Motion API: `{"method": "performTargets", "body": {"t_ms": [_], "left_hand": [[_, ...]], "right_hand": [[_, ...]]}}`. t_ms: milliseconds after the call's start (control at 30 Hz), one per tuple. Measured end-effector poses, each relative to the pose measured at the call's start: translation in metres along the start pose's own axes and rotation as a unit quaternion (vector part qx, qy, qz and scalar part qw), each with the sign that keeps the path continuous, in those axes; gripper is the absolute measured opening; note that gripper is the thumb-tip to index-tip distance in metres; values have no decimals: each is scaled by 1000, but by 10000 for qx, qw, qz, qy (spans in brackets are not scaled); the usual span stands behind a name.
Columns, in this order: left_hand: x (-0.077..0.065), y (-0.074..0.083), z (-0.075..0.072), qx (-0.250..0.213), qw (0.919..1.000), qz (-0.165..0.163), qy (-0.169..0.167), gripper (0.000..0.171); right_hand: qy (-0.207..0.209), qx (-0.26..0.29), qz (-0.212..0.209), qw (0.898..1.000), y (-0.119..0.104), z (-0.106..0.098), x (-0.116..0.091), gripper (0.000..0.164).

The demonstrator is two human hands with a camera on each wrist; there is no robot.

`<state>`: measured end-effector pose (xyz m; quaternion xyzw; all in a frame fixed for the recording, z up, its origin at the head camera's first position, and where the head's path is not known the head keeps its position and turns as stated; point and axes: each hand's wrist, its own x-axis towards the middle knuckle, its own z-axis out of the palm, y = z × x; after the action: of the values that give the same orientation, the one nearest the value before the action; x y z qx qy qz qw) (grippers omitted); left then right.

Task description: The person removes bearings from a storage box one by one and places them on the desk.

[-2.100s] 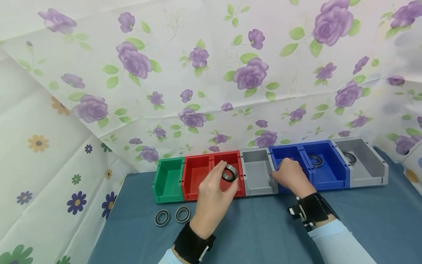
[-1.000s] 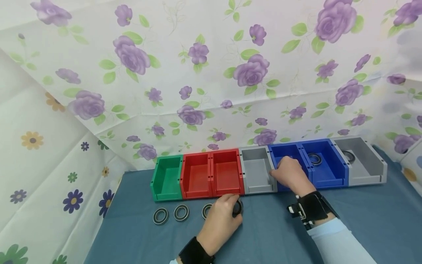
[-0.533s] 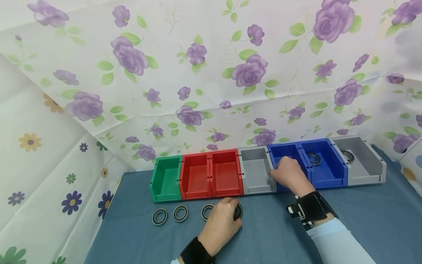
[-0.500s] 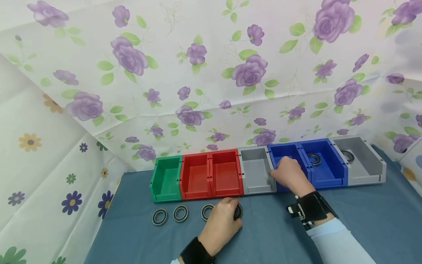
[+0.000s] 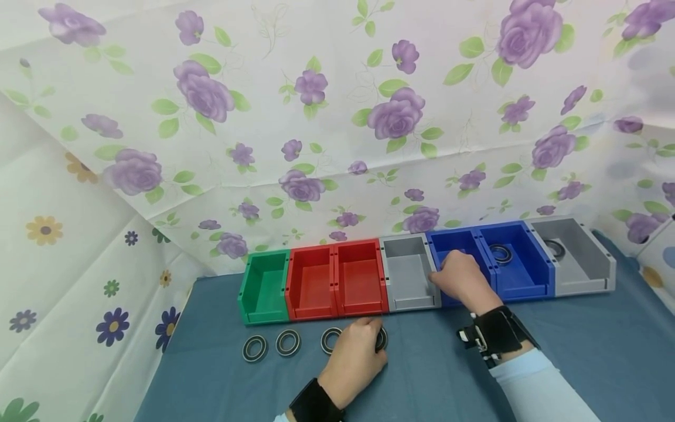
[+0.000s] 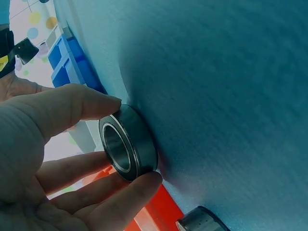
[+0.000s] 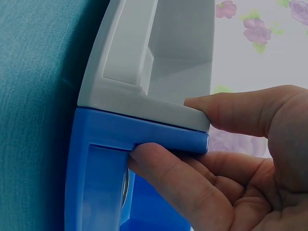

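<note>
In front of the bins, my left hand [image 5: 352, 364] pinches a ball bearing [image 6: 143, 139] between thumb and fingers, down at the blue cloth. Fingers partly cover this bearing in the head view. Beside the hand lies another bearing [image 5: 330, 340], partly hidden, and two more bearings [image 5: 287, 342] [image 5: 255, 349] lie farther left. My right hand [image 5: 465, 282] grips the adjoining walls of the middle grey bin [image 7: 168, 111] and a blue bin [image 7: 144, 132], thumb on the grey side and fingers on the blue. Part of a bearing [image 7: 125, 187] shows inside that blue bin.
A row of bins runs along the back: a green bin [image 5: 263, 316], two red bins [image 5: 311, 310], the grey bin, two blue bins and a grey end bin [image 5: 585, 287]. Bearings also sit in the right blue bin and end bin. A flowered sheet [image 5: 337, 146] hangs behind.
My left hand has come down from above the right red bin to the cloth in front, with the bearing still pinched. In the last half second it barely moves. The right hand stays put.
</note>
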<state>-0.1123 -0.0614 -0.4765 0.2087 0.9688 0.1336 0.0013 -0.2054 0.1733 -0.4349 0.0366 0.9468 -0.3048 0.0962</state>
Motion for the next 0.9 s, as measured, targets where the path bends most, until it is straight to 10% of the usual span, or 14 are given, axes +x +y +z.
{"method": "performTargets", "body": {"t_ms": [400, 900], "left_hand": [[-3, 1, -5, -136, 9997, -62, 195, 39], [19, -26, -62, -855, 9722, -392, 2143, 68]], "right_hand": [[-35, 3, 37, 10000, -1, 0, 0, 42], [5, -39, 51, 10000, -1, 0, 0, 41]]}}
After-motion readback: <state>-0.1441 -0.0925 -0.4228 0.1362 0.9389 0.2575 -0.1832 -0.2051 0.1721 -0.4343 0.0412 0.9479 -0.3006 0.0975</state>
